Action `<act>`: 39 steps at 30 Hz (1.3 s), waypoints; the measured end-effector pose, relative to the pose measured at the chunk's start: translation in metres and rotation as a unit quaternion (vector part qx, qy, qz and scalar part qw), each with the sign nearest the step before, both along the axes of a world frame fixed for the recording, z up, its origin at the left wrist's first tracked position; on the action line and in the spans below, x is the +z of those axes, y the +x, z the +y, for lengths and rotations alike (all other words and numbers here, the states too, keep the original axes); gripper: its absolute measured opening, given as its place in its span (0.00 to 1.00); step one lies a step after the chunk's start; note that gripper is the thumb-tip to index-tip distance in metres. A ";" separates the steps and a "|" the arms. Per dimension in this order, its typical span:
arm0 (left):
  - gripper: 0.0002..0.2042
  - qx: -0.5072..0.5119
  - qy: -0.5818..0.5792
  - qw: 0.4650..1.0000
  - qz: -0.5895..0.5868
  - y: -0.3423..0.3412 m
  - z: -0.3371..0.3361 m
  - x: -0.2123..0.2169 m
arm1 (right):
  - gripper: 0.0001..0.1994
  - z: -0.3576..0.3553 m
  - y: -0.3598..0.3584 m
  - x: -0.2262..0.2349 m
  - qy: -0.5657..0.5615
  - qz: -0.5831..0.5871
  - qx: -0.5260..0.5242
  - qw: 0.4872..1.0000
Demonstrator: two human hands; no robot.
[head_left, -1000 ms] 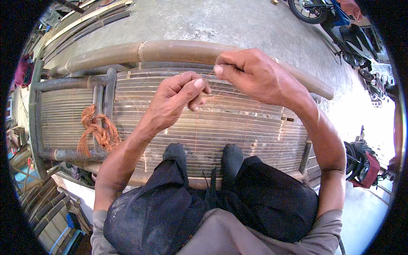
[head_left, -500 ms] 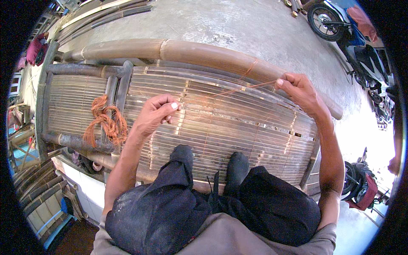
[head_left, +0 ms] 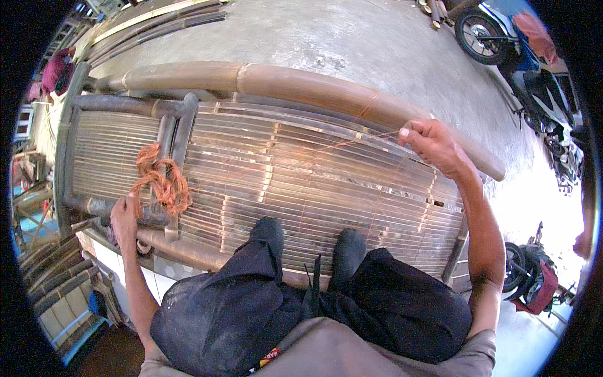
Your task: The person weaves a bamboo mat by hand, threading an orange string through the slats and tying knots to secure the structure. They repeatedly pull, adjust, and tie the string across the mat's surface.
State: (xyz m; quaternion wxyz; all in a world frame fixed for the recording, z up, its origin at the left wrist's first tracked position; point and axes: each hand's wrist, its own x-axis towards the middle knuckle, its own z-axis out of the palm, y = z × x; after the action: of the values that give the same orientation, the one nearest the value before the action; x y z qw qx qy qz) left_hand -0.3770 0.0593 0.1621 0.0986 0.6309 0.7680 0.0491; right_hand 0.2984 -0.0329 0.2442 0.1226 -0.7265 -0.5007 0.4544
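Note:
A bundle of orange twine (head_left: 169, 191) hangs over the dark bamboo crosspiece at the left part of a slatted bamboo bench (head_left: 301, 223). My left hand (head_left: 124, 217) is at the bundle's near-left tail, its fingers pinched on the strands there. On the far right, my right hand (head_left: 432, 143) is raised above the slats with thumb and fingers closed on a thin orange strand (head_left: 352, 142). That strand runs taut leftward from the fingers to the middle of the slats. My feet in dark socks rest on the slats between my hands.
A thick bamboo pole (head_left: 295, 81) runs along the bench's far side. Parked motorbikes (head_left: 490, 38) stand at the right. Bamboo poles (head_left: 157, 28) lie on the floor at the far left, where another person (head_left: 56, 72) is partly visible. More bamboo (head_left: 63, 286) is stacked at lower left.
My left hand has moved from above the middle slats left and nearer, to the orange twine bundle. The right hand has shifted slightly left and nearer, still pinching the strand.

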 end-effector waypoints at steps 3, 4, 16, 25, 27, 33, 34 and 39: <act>0.24 0.087 0.032 0.991 0.096 -0.071 -0.032 -0.024 | 0.19 0.010 -0.023 -0.009 -0.012 0.042 0.086 0.995; 0.24 0.127 0.014 0.982 0.141 -0.087 -0.044 -0.034 | 0.19 0.011 -0.034 -0.014 -0.017 0.077 0.116 0.990; 0.15 -0.183 -0.066 0.889 -0.415 0.168 -0.057 -0.047 | 0.19 0.057 -0.171 -0.086 -0.217 0.201 0.238 0.925; 0.10 -0.048 -0.283 0.673 -0.681 0.255 -0.051 -0.049 | 0.18 0.064 -0.177 -0.076 -0.153 0.214 0.187 0.946; 0.08 -0.026 -0.288 0.663 -0.690 0.253 -0.053 -0.051 | 0.17 0.063 -0.174 -0.078 -0.145 0.239 0.177 0.944; 0.08 0.073 -0.293 0.626 -0.719 0.243 -0.060 -0.050 | 0.16 0.062 -0.159 -0.085 -0.125 0.212 0.145 0.958; 0.07 0.068 -0.299 0.616 -0.725 0.241 -0.061 -0.050 | 0.16 0.061 -0.158 -0.085 -0.130 0.187 0.140 0.964; 0.07 0.073 -0.305 0.634 -0.707 0.236 -0.061 -0.050 | 0.16 0.057 -0.161 -0.082 -0.101 0.215 0.127 0.963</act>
State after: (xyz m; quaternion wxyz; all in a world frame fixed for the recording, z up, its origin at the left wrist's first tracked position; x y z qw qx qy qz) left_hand -0.1406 -0.0014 0.1120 0.7945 0.2784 0.4782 0.2502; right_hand 0.1371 0.0238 0.1622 0.0948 -0.5506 -0.5026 0.6597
